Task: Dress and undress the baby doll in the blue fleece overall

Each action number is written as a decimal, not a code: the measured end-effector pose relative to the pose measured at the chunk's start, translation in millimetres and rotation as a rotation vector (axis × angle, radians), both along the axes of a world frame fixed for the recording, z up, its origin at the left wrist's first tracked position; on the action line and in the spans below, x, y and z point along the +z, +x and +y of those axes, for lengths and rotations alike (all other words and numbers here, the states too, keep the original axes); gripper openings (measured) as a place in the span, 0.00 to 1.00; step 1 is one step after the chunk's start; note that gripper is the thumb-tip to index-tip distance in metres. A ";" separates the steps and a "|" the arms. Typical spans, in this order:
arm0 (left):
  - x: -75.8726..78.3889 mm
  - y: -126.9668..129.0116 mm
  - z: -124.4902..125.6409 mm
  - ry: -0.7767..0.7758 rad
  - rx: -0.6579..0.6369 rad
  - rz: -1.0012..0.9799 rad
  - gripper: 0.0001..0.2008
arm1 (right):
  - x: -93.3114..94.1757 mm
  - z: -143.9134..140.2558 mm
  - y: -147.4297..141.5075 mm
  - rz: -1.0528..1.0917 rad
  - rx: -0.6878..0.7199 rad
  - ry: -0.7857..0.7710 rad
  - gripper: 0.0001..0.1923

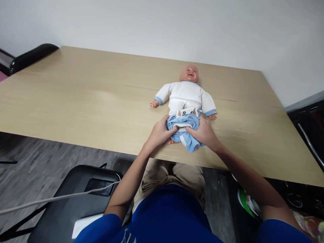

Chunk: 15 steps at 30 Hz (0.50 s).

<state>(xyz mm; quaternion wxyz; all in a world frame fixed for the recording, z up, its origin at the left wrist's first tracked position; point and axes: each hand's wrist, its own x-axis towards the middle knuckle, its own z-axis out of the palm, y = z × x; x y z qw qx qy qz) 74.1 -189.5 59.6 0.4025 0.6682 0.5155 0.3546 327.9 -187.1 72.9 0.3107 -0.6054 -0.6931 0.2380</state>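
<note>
A baby doll (188,89) lies on its back on the table, head toward the wall, in a white long-sleeved top with blue cuffs. Bunched around its lower legs are light blue doll pants (191,141) with white trim and a printed cartoon face at the top edge. My left hand (160,131) grips the left side of the pants, its thumb on the white band. On the opposite side, my right hand (205,133) pinches the cloth, its thumb close to the other one. One doll foot (172,141) shows under the cloth by my left hand; the other is hidden.
The wooden table (101,91) reaches back to a white wall (152,27). A black chair (68,199) at lower left bears a phone (97,186) with a pale cable across it. Dark shelving with a green-and-white round item (244,202) stands at lower right.
</note>
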 end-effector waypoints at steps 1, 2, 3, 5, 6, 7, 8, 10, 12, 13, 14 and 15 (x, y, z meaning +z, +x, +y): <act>-1.0 0.5 4.6 0.002 0.008 -0.009 0.17 | -0.2 4.9 0.5 0.003 -0.003 0.004 0.37; -1.7 0.9 8.7 0.005 0.018 -0.016 0.17 | 0.4 9.9 1.1 0.005 -0.004 0.005 0.34; -1.9 1.2 11.8 0.009 0.029 -0.023 0.17 | 2.0 14.6 1.6 0.007 -0.004 0.004 0.32; -0.4 1.3 14.0 0.012 0.044 -0.031 0.18 | 9.2 21.0 2.6 0.015 0.008 -0.008 0.29; 1.6 1.1 12.4 0.007 0.048 -0.035 0.18 | 14.8 21.7 3.1 0.024 0.022 -0.020 0.29; 4.5 0.5 8.9 -0.002 0.048 -0.038 0.17 | 21.6 20.3 3.5 0.036 0.041 -0.032 0.29; 8.2 -0.4 3.5 -0.013 0.047 -0.043 0.17 | 29.4 16.8 3.8 0.048 0.066 -0.043 0.30; 17.3 -3.0 -11.5 -0.026 0.044 -0.073 0.17 | 45.9 4.9 3.7 0.068 0.126 -0.055 0.31; 26.5 -6.7 -28.3 -0.044 0.044 -0.118 0.20 | 60.1 -9.2 1.7 0.059 0.191 -0.048 0.28; 30.1 -8.7 -35.8 -0.061 0.045 -0.134 0.21 | 64.9 -15.2 -0.2 0.043 0.216 -0.044 0.26; 32.6 -10.9 -42.1 -0.086 0.047 -0.137 0.23 | 67.7 -19.8 -2.4 0.024 0.233 -0.041 0.24; 33.6 -13.0 -46.7 -0.116 0.050 -0.126 0.24 | 68.4 -22.6 -5.0 0.003 0.241 -0.042 0.22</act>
